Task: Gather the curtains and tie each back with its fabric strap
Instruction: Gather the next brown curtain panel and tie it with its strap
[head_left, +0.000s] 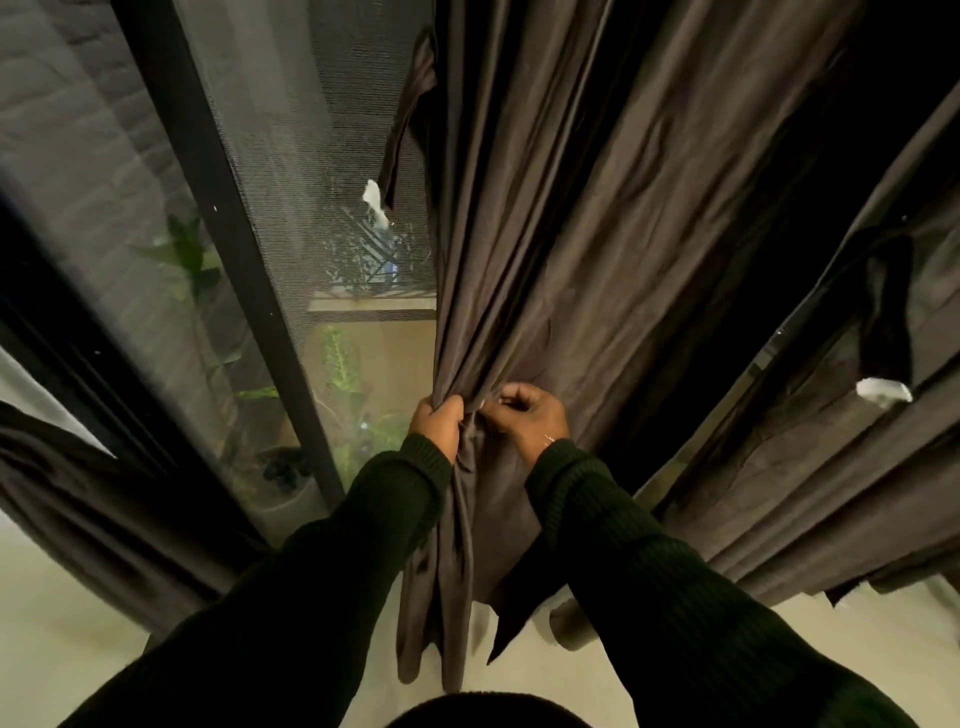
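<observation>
Fingers (447, 410) around vertically hanging curtain (545, 208)

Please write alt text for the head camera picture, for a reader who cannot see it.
Both hands bunch the middle dark curtain into folds: the left hand grips the gathered fabric, and the right hand pinches it beside. Its fabric strap hangs loose at the curtain's left edge, before a screened window.

Dim, warm-tinted room, deep shadow in curtain (597, 234) folds toward two o'clock, greenish glow through window (332, 260) at ten o'clock, edges bowed, slightly soft.
</observation>
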